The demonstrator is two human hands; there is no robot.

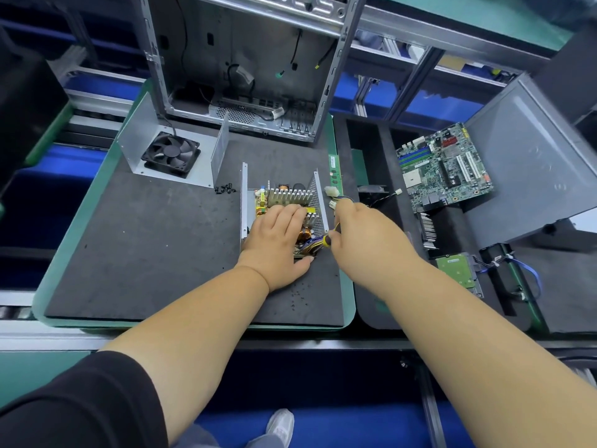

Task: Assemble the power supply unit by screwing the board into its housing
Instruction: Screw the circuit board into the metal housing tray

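Observation:
The open metal housing (244,202) of the power supply sits on the dark foam mat, with the board (284,197) and its silver heat sinks inside. My left hand (277,237) lies flat on the board with straight fingers, pressing it down. My right hand (365,234) grips a yellow and black screwdriver (329,238) at the housing's right wall, its tip hidden among the coloured wires. A small heap of black screws (225,189) lies just left of the housing.
The housing's cover with a black fan (171,153) lies at the back left. An open computer case (245,66) stands behind. A motherboard (445,169), a memory stick (334,171), a hard drive (457,270) and a grey side panel (536,163) lie to the right.

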